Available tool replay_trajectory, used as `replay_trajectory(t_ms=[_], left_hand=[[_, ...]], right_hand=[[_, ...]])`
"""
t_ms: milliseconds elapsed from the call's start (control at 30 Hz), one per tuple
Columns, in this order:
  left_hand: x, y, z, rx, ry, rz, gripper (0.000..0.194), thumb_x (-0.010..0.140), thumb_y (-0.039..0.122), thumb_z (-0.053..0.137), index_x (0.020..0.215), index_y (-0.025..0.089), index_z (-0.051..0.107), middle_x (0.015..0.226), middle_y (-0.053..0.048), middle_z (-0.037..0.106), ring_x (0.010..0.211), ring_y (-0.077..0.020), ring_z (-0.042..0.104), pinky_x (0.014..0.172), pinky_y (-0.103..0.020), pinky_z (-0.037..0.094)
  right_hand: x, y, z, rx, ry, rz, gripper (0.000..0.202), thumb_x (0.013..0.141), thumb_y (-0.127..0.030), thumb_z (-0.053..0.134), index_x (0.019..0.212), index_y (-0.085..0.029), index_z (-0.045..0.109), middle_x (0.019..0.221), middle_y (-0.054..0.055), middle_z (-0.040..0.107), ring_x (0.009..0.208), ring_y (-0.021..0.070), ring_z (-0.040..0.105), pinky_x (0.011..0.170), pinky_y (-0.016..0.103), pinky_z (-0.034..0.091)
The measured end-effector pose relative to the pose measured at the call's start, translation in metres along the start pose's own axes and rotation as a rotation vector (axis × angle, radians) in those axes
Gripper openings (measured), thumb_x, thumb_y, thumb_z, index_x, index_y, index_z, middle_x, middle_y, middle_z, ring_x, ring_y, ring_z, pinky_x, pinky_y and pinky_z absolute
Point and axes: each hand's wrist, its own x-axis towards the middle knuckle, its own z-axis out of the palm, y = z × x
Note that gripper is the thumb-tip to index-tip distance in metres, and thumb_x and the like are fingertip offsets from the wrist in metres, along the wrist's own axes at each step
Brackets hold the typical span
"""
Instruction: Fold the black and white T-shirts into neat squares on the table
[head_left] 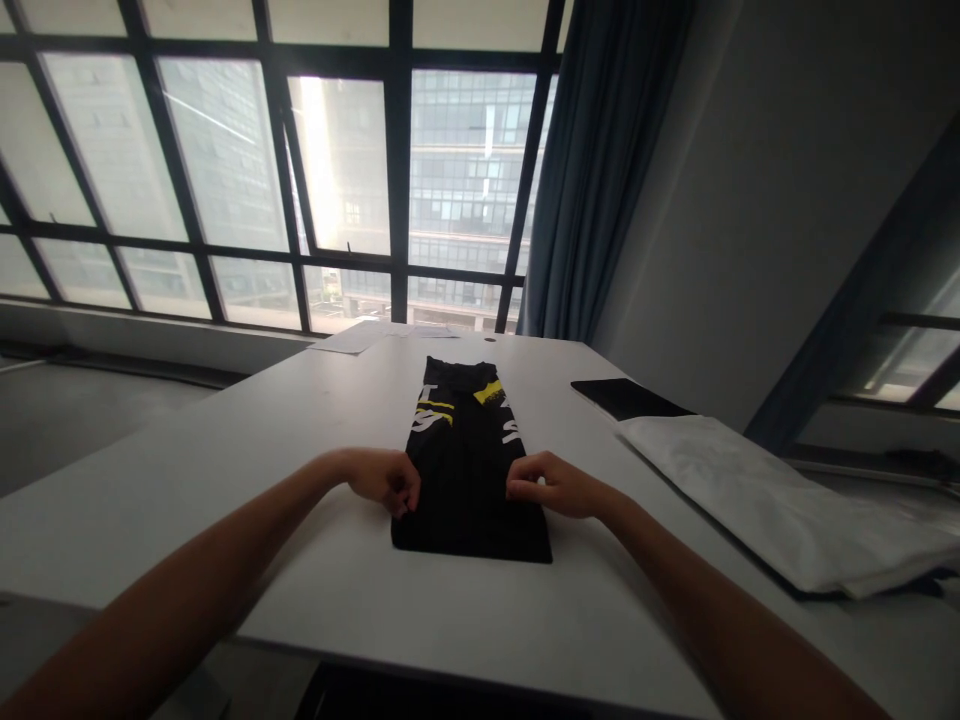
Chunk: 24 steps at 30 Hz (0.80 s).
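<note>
Have a black garment (469, 500) laid flat in a long, narrow shape on the white tabletop (315, 595), well in from the left and right edges, with one end toward the near edge and the other toward the far edge. See white lettering (425, 418) and yellow stripes (491, 391) along both sides of its far half. Hold the left hand (382, 480) at the garment's left side, toward its near end, with fingers curled inward. Hold the right hand (559, 485) at the right side, roughly opposite, with fingers bent and the thumb close to the forefinger. Cannot tell, for either hand, between cloth pinched in the fingers and cloth merely touched. See a white cloth (772, 500) lying along the tabletop's right edge, with a flat black item (630, 397) just beyond. See also loose papers (356, 338) near the far left corner and, past the far edge, a dark-framed window (400, 150) with a blue curtain (600, 170) to the right.
</note>
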Motion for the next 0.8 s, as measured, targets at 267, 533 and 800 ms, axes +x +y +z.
replay_trajectory(t_ms=[267,533,800], left_hand=[[-0.015,-0.012,-0.015,0.205,0.119,-0.098,0.042,0.066,0.022,0.080,0.107,0.029,0.072,0.109,-0.002,0.060,0.091,-0.0200,0.056,0.077,-0.030,0.048],[0.000,-0.015,-0.008,0.209,0.310,0.158,0.022,0.082,0.041,0.070,0.086,0.020,0.073,0.111,-0.008,0.065,0.105,-0.0235,0.056,0.097,-0.035,0.042],[-0.017,0.015,-0.012,-0.075,0.139,0.180,0.028,0.080,0.043,0.071,0.087,0.016,0.068,0.085,-0.004,0.069,0.080,-0.0180,0.062,0.076,-0.029,0.050]], right_hand=[[-0.010,0.035,-0.009,-0.138,-0.022,0.192,0.044,0.070,-0.009,0.063,0.109,-0.024,0.073,0.119,0.007,0.063,0.102,0.0238,0.061,0.090,0.038,0.049],[-0.005,0.029,-0.003,-0.090,0.002,0.025,0.021,0.080,-0.016,0.059,0.091,-0.023,0.076,0.111,0.006,0.067,0.102,0.0223,0.061,0.097,0.039,0.046],[-0.023,0.015,-0.030,0.165,-0.226,0.037,0.021,0.085,-0.032,0.062,0.096,-0.017,0.073,0.096,0.005,0.072,0.091,0.0195,0.065,0.086,0.032,0.050]])
